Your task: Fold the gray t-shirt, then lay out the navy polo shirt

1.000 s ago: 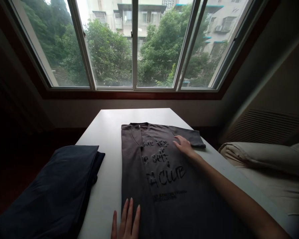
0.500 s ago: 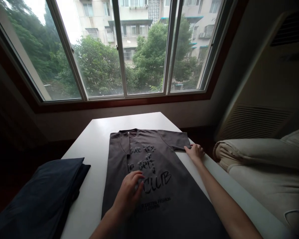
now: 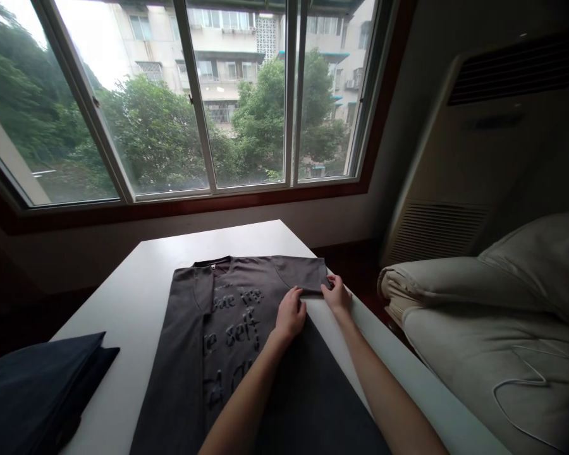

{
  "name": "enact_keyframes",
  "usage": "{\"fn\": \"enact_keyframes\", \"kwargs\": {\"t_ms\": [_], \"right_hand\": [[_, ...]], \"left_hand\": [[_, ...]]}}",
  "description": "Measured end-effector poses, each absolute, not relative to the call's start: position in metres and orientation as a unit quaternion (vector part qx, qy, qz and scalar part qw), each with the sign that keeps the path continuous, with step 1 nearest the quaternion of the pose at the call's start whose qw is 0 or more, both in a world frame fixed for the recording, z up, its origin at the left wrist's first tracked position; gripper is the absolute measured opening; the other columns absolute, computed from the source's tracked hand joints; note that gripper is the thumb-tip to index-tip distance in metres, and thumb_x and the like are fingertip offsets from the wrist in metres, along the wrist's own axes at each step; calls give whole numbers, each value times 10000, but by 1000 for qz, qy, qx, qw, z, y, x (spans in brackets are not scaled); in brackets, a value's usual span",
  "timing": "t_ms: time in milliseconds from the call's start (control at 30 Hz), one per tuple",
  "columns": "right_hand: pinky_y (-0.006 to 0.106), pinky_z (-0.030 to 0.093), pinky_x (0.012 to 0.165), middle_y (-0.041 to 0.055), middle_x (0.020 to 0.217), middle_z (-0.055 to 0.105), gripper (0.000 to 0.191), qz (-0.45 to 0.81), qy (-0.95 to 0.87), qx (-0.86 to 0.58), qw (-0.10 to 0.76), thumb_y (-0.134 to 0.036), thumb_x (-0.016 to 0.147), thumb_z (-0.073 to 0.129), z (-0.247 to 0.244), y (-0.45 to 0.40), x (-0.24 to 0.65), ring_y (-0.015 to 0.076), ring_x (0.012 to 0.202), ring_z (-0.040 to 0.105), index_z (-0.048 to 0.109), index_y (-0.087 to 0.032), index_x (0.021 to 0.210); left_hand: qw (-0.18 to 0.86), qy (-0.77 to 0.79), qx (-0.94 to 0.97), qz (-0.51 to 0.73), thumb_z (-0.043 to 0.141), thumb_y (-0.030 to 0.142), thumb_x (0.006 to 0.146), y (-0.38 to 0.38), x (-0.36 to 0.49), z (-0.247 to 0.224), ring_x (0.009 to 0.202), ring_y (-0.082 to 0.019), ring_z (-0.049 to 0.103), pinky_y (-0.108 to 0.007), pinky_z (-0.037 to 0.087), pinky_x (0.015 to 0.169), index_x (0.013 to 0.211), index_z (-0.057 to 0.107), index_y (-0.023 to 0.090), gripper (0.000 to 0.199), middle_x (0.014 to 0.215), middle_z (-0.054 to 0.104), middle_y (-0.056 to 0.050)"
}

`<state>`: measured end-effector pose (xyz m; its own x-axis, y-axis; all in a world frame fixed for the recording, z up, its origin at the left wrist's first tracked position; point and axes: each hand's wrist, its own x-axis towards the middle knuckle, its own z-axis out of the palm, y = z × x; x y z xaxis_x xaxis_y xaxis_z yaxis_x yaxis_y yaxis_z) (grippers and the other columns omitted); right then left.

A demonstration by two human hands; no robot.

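A dark grey T-shirt [image 3: 237, 284] with black lettering lies front up, its collar toward the window. Its left side is folded inward over part of the print, while the right sleeve [image 3: 303, 273] stretches out sideways. At that sleeve's hem, my right hand [image 3: 337, 297] is closed in a pinch on the cloth. My left hand [image 3: 290, 316] rests on the shirt by the underarm, fingers bent and thumb apart from them. My left forearm hides part of the lettering.
The shirt lies on a white table [image 3: 171, 249] with angled corners. Folded dark blue clothing [image 3: 42, 385] is at the left. A beige sofa [image 3: 446, 284] with a white cable [image 3: 516, 382] stands close on the right, and a window [image 3: 246, 126] is beyond the table.
My left hand has moved forward and right, from over the lettering to the sleeve's underarm. My right hand stays at the sleeve hem. The view has turned right.
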<state>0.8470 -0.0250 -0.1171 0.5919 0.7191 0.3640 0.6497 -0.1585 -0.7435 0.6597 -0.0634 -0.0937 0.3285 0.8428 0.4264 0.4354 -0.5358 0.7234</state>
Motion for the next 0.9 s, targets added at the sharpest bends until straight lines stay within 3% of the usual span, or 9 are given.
{"fn": "enact_keyframes", "kwargs": {"t_ms": [100, 167, 267, 367, 533, 667, 767, 900], "right_hand": [[395, 445, 933, 78, 1140, 688, 360, 46, -455, -729, 510, -224, 738, 560, -122, -21, 850, 238, 1048, 642, 549, -236, 1098], [372, 488, 907, 109, 1178, 671, 377, 55, -464, -700, 539, -207, 744, 520, -122, -16, 850, 234, 1071, 643, 545, -209, 1121], [349, 506, 926, 146, 1204, 652, 390, 65, -486, -659, 571, -178, 759, 461, -115, -6, 840, 225, 1125, 625, 549, -153, 1138], [340, 481, 986, 110, 1201, 658, 400, 69, -525, -618, 581, -151, 774, 444, -97, 1, 817, 202, 1137, 615, 574, -160, 1152], [382, 457, 1025, 67, 1195, 658, 457, 61, -668, -528, 520, -92, 810, 442, -64, -2, 766, 199, 1136, 593, 589, -212, 1226], [348, 482, 989, 71, 1172, 664, 473, 151, -754, -475, 427, -48, 802, 463, -57, -13, 736, 185, 1093, 615, 599, -203, 1228], [354, 472, 999, 70, 1211, 651, 532, 221, -789, -434, 375, -22, 741, 521, -60, -19, 727, 200, 1118, 607, 589, -196, 1239], [338, 495, 926, 68, 1133, 678, 441, 268, -802, -402, 350, -62, 731, 584, -58, -25, 726, 212, 1045, 630, 638, -176, 1153]], "left_hand": [[235, 419, 781, 399, 528, 232, 893, -61, 663, -105, 1319, -286, 466, -485, 274, 1160, 1185, 638, 176, 317, 1396, 531, -142], [273, 416, 757, 424, 542, 265, 894, -61, 661, -108, 1287, -286, 500, -481, 307, 1141, 1185, 647, 189, 319, 1363, 566, -131], [393, 399, 669, 489, 574, 282, 879, -55, 656, -106, 1216, -268, 561, -439, 379, 1094, 1156, 662, 201, 302, 1261, 642, -111], [538, 367, 509, 563, 599, 285, 870, -44, 648, -100, 1219, -248, 560, -402, 390, 1088, 1115, 667, 193, 270, 1231, 655, -106], [716, 310, 190, 596, 480, 317, 952, -33, 625, -87, 1166, -194, 600, -326, 489, 985, 1077, 619, 179, 232, 1223, 635, -125], [743, 267, 144, 596, 415, 346, 983, -30, 607, -77, 974, -150, 668, -240, 553, 820, 1034, 600, 181, 253, 1103, 660, -102], [730, 284, 165, 600, 428, 302, 978, -29, 598, -75, 851, -122, 677, -188, 550, 711, 1160, 550, 187, 248, 1021, 665, -77], [668, 366, 202, 616, 546, 207, 902, -28, 595, -80, 874, -136, 686, -200, 547, 677, 1470, 173, 311, 688, 1056, 661, -54]]}}
